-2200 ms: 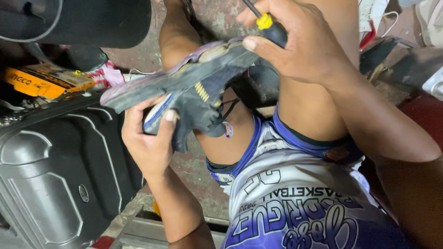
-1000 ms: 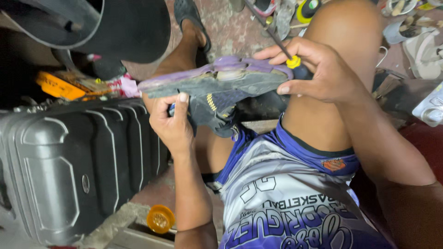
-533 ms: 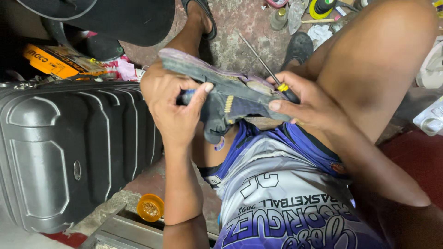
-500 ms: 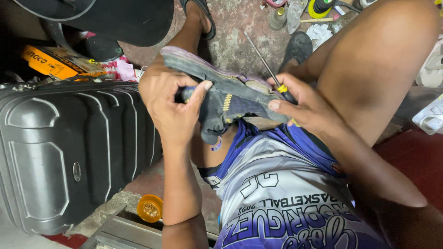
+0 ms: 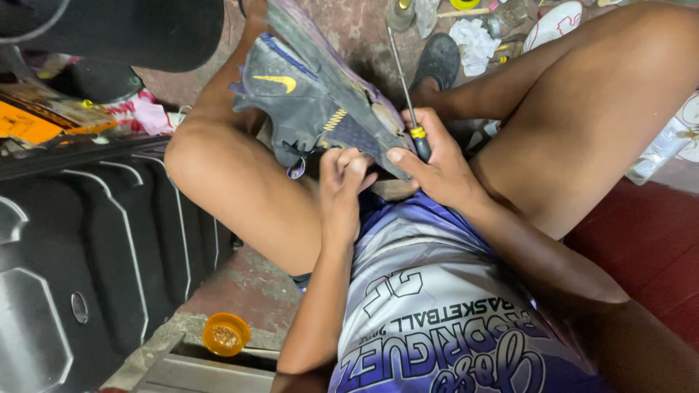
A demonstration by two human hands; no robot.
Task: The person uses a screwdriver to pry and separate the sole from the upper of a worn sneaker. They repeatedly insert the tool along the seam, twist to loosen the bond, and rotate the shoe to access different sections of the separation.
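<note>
Head view, contents listed by size.

Suitcase (image 5: 80,276): black, hard-shelled, ribbed; fills the lower left of the frame, beside the person's leg.

Jersey (image 5: 437,313): purple and white, with lettering; lower centre, over the lap.

Shoe (image 5: 313,94): dark grey sports shoe with a yellow mark and purple-edged sole, tilted, toe toward the top centre of the frame, heel end down between the knees. Sole faces right.

Right hand (image 5: 444,171): centre of frame, closed around the screwdriver's handle, thumb pressed on the sole near the heel.

Left hand (image 5: 342,178): just left of the right hand, fingers curled and gripping the heel end of the shoe.

Screwdriver (image 5: 408,102): thin metal shaft, black handle with yellow collar; runs along the sole's edge, tip pointing to the top of the frame.

Orange lid (image 5: 226,333): round, lower left, on a concrete ledge.

Floor (image 5: 349,29): reddish, upper centre, strewn with a crumpled cloth (image 5: 473,44) and small bottles.
</note>
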